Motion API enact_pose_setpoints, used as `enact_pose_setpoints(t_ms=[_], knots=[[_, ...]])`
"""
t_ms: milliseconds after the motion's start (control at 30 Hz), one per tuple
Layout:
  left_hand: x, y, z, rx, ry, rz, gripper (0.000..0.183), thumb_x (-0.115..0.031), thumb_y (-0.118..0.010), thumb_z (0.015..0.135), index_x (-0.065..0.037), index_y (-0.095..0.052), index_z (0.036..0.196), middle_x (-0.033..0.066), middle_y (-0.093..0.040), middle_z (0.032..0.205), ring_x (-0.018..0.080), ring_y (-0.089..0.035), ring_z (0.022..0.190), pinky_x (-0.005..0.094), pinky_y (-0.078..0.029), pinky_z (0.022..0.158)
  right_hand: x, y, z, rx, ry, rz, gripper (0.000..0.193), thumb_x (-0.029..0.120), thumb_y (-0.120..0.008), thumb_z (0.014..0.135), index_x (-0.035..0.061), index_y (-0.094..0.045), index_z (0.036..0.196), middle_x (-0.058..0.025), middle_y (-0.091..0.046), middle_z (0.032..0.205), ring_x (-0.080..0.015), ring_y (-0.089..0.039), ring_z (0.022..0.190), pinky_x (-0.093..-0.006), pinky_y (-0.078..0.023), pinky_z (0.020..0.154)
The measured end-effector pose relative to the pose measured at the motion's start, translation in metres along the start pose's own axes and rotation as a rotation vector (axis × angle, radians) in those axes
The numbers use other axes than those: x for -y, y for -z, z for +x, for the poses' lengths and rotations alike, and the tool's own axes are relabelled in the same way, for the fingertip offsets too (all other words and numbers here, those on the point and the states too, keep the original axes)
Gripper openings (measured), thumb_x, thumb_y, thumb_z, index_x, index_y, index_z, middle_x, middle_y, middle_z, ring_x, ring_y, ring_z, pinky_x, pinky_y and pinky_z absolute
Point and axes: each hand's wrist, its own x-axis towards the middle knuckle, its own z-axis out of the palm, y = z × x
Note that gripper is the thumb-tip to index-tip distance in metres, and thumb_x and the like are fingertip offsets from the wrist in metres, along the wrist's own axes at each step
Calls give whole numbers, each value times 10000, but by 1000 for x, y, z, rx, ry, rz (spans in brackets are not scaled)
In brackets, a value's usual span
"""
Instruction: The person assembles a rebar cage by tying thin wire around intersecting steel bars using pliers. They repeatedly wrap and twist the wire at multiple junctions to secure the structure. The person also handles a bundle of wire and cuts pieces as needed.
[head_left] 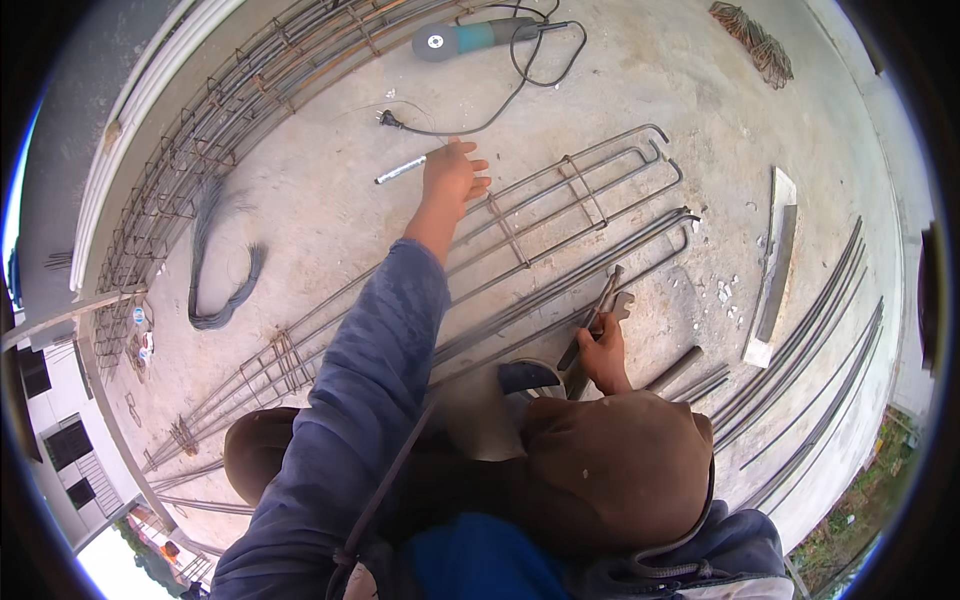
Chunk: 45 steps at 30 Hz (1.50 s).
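My left hand (pixel 455 175) reaches forward over the floor with its fingers apart. Beside it is a silver marker pen (pixel 400 170); whether hand and pen touch, I cannot tell. Under and to the right of that hand runs a long rebar frame (pixel 515 235), its hooked bars joined by rectangular stirrups. Close to my right knee, my right hand (pixel 603 358) is closed around a metal hand tool with a forked end (pixel 623 304); the fingers hide part of it. More hooked rebar (pixel 640 240) lies just ahead of the right hand.
An angle grinder (pixel 465 38) with a looped cord lies at the far side. Bundled tie wire (pixel 205 270) and a long rebar cage (pixel 200 140) are on the left. To the right are loose bars (pixel 800 345), a metal-and-board strip (pixel 772 270) and a rusty wire bundle (pixel 752 42).
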Motion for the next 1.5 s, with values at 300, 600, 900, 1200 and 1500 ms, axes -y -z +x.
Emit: enact_pose_setpoints(t_ms=[300, 600, 900, 1200, 1500], knots=[[17, 15, 2, 64, -57, -198, 591, -516, -297, 1196, -98, -616, 1467, 184, -737, 1300, 296, -783, 1014, 374, -656, 819, 129, 80, 45, 203, 9, 108, 316, 296, -751, 1054, 7, -659, 965, -60, -666, 705, -139, -626, 575, -338, -515, 556], [11, 43, 25, 315, -50, -156, 605, -538, -332, 1185, -100, -627, 1479, 193, -730, 1286, 323, -795, 973, 385, -681, 811, 300, 32, 161, 172, 1176, -1718, 189, 178, -641, 1001, 96, -808, 1031, -74, -669, 1143, -287, -664, 1146, -536, -490, 1104], [16, 49, 34, 351, -103, -155, 606, -534, -373, 1180, -61, -645, 1443, 189, -747, 1219, 279, -776, 870, 360, -676, 768, 343, -14, 167, 218, 1286, -2048, 246, 207, -644, 999, 68, -829, 1080, -78, -641, 1244, -313, -582, 1267, -680, -341, 1252], [25, 36, 36, 181, -251, -111, 539, -493, -456, 1153, -65, -765, 1264, 145, -796, 938, 258, -771, 780, 405, -632, 751, 348, -28, 164, 223, 1336, -2076, 228, 215, -649, 993, 101, -839, 1045, -61, -640, 1216, -289, -575, 1236, -653, -371, 1239], [35, 35, 45, 256, -320, -60, 469, -389, -661, 1036, -50, -701, 1358, 125, -790, 981, 248, -767, 892, 370, -606, 798, 381, -45, 179, 469, 1230, -2133, 156, 169, -702, 960, 133, -845, 1010, -29, -754, 960, -261, -725, 1028, -450, -574, 993]])
